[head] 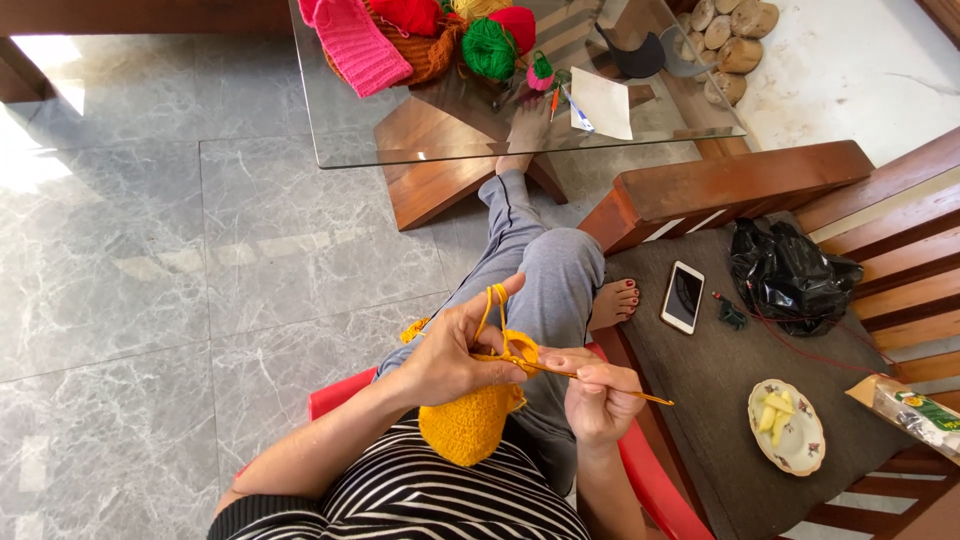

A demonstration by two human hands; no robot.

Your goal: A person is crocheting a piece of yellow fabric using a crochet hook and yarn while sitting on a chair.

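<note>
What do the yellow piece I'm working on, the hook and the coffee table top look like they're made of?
Yellow piece: yarn, matte, with a bumpy stitched texture. Hook: thin, gold-toned, possibly metal; hard to tell. Table top: clear glass, since its wooden base shows through.

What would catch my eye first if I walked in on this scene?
Most likely the bright yellow crochet piece at the centre bottom, held by the left hand with yarn looped over a finger, while the right hand works a crochet hook into it. Next come the vivid green, red and pink yarns on the glass table at the top. On the right, a phone and a small plate lie on a dark cushion.
</note>
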